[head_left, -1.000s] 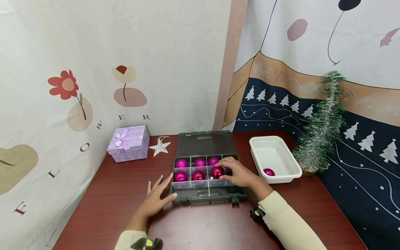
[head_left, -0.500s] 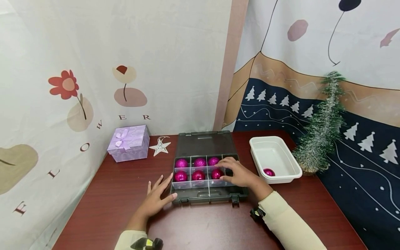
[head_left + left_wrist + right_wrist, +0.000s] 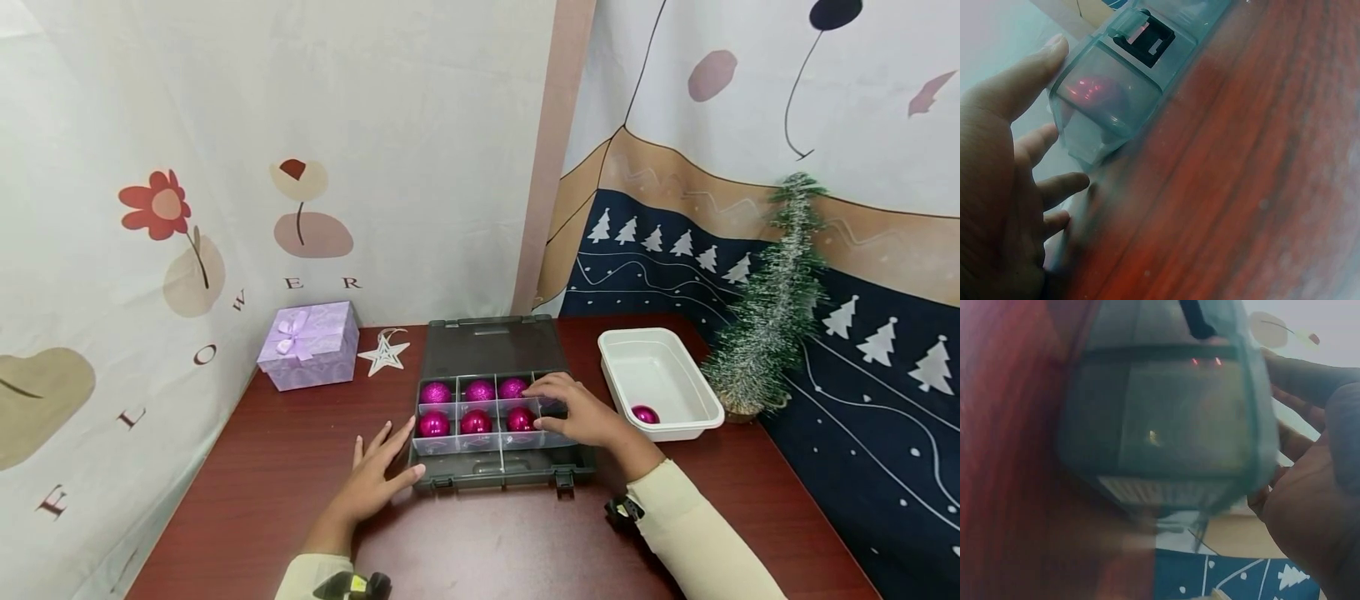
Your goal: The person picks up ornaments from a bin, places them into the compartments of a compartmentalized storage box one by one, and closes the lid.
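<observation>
A dark see-through divided box [image 3: 491, 462] lies with its lid [image 3: 491, 346] folded back. Glittery magenta Christmas baubles [image 3: 436, 392] fill three compartments of the back row, and shiny ones [image 3: 476, 422] sit in three of the front row. My left hand [image 3: 375, 483] has its fingers spread, fingertips at the box's left side; the left wrist view has the thumb by the top rim. Over the box's right end hovers my right hand [image 3: 581, 412], loosely bent fingers just right of the third shiny bauble [image 3: 521, 419]. It partly hides the rightmost compartments.
To the right, a white tub [image 3: 660, 367] holds one magenta bauble [image 3: 645, 413]. Behind it stands a small frosted Christmas tree [image 3: 780, 317]. A white star ornament [image 3: 385, 354] and a lilac gift box [image 3: 311, 346] are at the back left of the table [image 3: 480, 542].
My right hand has let go of the third shiny bauble, which has dropped into its front compartment, and has shifted slightly right. The left hand has stayed in place.
</observation>
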Available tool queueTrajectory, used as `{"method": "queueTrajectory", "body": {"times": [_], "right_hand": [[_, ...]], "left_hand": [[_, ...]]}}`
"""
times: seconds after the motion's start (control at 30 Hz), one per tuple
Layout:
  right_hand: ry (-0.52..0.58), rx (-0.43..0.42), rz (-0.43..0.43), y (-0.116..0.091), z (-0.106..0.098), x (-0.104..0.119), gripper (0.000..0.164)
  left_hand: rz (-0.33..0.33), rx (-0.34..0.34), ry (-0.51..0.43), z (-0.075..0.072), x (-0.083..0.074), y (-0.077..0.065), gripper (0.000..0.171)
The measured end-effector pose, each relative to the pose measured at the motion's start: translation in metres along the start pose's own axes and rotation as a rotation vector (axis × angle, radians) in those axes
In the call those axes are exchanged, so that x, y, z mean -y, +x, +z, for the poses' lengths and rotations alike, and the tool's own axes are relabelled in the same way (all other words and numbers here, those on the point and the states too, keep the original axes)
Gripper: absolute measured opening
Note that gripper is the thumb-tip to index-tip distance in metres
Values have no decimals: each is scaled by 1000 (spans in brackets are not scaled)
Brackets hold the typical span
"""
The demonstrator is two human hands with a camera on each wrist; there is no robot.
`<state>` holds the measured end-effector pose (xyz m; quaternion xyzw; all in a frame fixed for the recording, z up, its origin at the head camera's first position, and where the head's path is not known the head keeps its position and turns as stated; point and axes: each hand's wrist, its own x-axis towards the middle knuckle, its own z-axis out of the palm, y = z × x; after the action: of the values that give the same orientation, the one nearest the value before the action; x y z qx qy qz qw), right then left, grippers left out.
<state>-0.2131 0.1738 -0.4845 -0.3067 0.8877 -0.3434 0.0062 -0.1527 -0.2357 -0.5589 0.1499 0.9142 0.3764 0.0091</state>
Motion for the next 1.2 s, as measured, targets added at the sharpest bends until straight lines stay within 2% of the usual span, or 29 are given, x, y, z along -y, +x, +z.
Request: {"method": "queueTrajectory", "body": {"times": [0.43,0.6,0.97,1.07,1.2], "right_hand": [[54,-115,-24,-18,-30,-12,45],[91,-159,7,-28,-43,-21,43],[28,-284,52,-55,-72,-52,42],[21,-292,58,-63,-81,-60,42],[33,-259,85,-70,-94,-68,43]], "left_hand": [[5,-3,4,-1,-1,-1,83],[9,-2,8,0,0,-1,83],[7,-4,7,0,-1,0,83],[3,-4,11,0,-1,0,83],[0,-6,7,0,-2,0,83]]}}
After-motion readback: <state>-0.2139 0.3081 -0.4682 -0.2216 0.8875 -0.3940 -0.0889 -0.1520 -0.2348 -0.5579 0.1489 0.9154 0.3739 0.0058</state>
